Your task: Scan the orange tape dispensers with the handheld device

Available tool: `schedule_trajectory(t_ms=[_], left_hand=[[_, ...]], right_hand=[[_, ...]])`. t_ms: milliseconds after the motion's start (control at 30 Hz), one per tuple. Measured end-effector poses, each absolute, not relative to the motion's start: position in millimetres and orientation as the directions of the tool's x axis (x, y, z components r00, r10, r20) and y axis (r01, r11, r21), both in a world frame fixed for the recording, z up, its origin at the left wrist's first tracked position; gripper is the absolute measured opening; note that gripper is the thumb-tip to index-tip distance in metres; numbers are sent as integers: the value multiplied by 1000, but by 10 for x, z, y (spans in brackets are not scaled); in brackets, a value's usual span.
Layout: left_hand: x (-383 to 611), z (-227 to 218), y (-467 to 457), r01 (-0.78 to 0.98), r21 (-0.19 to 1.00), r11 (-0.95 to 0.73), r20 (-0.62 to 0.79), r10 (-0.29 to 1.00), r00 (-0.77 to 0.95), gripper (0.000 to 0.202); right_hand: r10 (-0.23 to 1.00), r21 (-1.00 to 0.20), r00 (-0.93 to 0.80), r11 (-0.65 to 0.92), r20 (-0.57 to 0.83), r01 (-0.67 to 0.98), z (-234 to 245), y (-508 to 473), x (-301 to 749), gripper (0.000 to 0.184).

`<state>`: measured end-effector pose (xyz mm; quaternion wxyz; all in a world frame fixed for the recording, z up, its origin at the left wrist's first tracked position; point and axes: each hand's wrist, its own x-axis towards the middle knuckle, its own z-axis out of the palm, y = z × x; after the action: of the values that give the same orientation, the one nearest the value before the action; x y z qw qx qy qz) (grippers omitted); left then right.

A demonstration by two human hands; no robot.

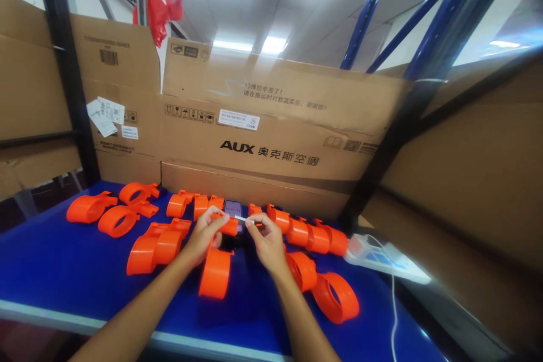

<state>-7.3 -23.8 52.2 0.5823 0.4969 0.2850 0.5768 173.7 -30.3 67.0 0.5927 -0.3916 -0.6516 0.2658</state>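
My left hand (206,232) has its fingers closed on an orange piece (229,227), and my right hand (267,238) pinches a thin white strip (240,218) between thumb and fingers, bridging the small gap between my hands. I'd judge this one to be midway: the strip is not yet flat on the orange surface, as far as I can see, and whether its left end touches the piece is too small to tell. A ring (216,275) sits just below my left hand, towards seven o'clock; I can't tell whether it belongs to what I'm holding.

The other orange rings are spread over the blue tabletop (63,271). Taking my hands as the centre of the dial, a loose cluster (87,209) lies around nine o'clock, and a close pair (142,254) nearer me towards eight. A tight row (318,239) runs out towards three o'clock, and two more rings (337,298) lie at four. I can make out no white strip on any of them, but those faces are blurred or turned away, so I can't count which are done and which are left. A phone (233,208) with its screen lit is at twelve o'clock, partly hidden by my fingers.
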Motion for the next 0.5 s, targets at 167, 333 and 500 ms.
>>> schedule_trajectory(t_ms=[167, 333, 500], left_hand=[[-101, 525, -230, -469, 874, -129, 223, 963, 149, 33], [-87, 521, -216, -564, 817, -122, 257, 952, 167, 30], [-199, 650, -256, -711, 701, -54, 278, 939, 203, 30]], right_hand=[[834, -826, 17, 542, 551, 154, 701, -329, 1732, 27], [838, -834, 23, 538, 545, 124, 708, -359, 1691, 26], [821, -829, 117, 550, 559, 103, 694, -341, 1748, 25]])
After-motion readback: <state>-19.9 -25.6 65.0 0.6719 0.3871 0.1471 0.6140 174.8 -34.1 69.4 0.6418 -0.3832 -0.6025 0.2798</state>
